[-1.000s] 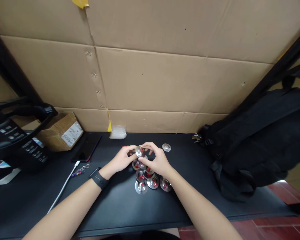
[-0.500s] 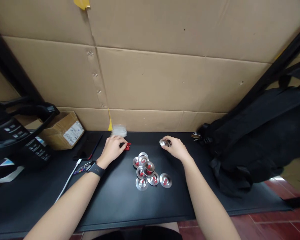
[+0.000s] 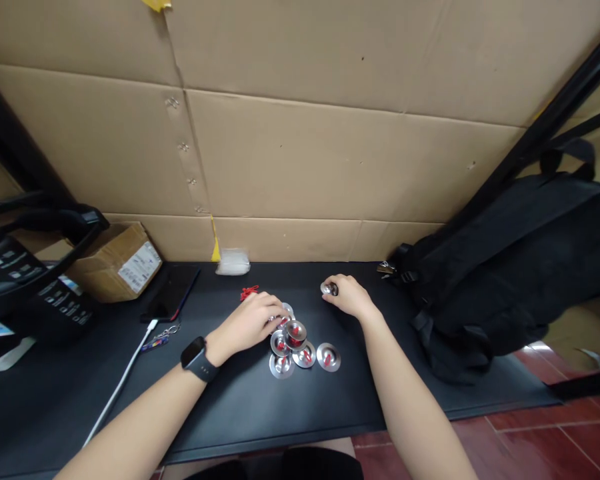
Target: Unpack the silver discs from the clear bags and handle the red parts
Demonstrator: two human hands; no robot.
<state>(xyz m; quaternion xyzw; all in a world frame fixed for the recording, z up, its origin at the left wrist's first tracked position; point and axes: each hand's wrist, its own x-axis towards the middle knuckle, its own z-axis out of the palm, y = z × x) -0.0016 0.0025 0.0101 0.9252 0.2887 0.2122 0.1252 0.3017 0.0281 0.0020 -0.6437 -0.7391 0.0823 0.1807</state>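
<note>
Several small silver finger cymbals with red cord loops lie in a loose, overlapping heap in front of me, among them a raised one (image 3: pixel 295 331) near the middle. Over the heap's upper left edge reaches my left hand (image 3: pixel 255 320), fingers stretched out and touching the cymbals there; its thumb is hidden. My right hand (image 3: pixel 347 294) is closed round another finger cymbal (image 3: pixel 325 288), held on edge above the mat to the right of the heap. One cymbal (image 3: pixel 329 357) lies flat at the heap's right side. Red cords (image 3: pixel 249 292) rest behind my left hand.
A clear plastic packet (image 3: pixel 233 262) lies by the cardboard wall. Leftward are a phone (image 3: pixel 173 293), a white cable (image 3: pixel 115 390), keys (image 3: pixel 161 338), a small carton (image 3: pixel 115 263) and a black bag (image 3: pixel 25 267). A black backpack (image 3: pixel 510 260) stands at the right.
My left hand has left the red cords and moved right and nearer, onto the cymbal heap. The right hand keeps its cymbal in about the same place. The view has shifted slightly.
</note>
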